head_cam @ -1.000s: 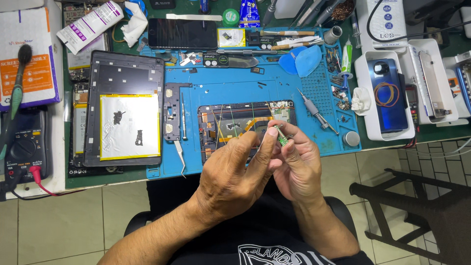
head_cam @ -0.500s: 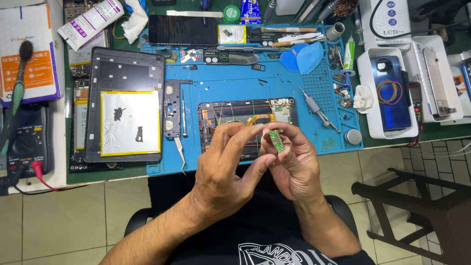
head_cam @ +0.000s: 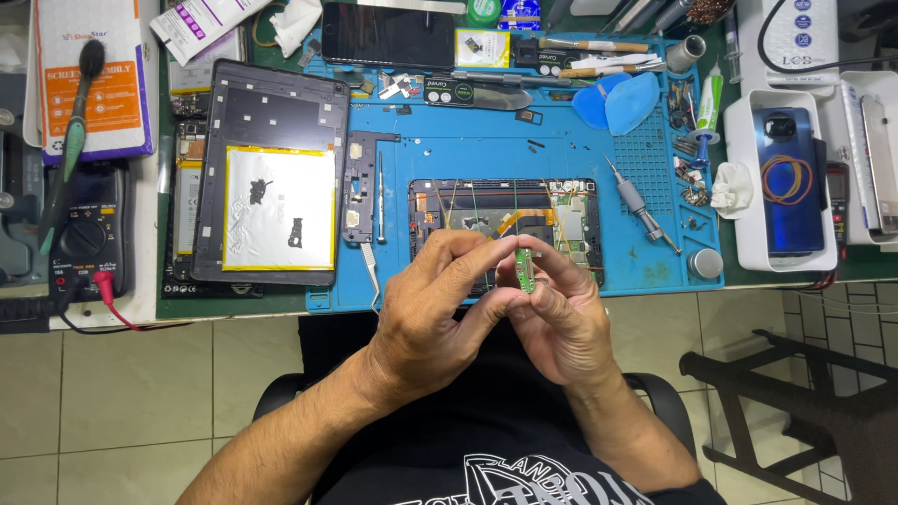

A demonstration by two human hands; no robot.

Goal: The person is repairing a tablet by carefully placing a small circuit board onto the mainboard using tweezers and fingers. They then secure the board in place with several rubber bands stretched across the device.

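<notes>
My left hand [head_cam: 438, 313] and my right hand [head_cam: 559, 313] meet just in front of the blue work mat [head_cam: 486, 154]. Between their fingertips sits a small green circuit board [head_cam: 525, 270], held upright; both hands pinch it. Behind the hands an opened phone [head_cam: 505, 220] lies on the mat with its back off and its insides showing; my fingers cover its near edge.
An opened tablet [head_cam: 271, 173] with a silver battery lies left of the mat, tweezers [head_cam: 369, 271] beside it. A screwdriver [head_cam: 641, 206] lies to the right. A multimeter [head_cam: 84, 238] sits far left, a blue phone on a white tray [head_cam: 784, 178] far right. Tools line the mat's back edge.
The hands stay together at the same spot. The small green board has been turned from tilted to more upright between the fingertips.
</notes>
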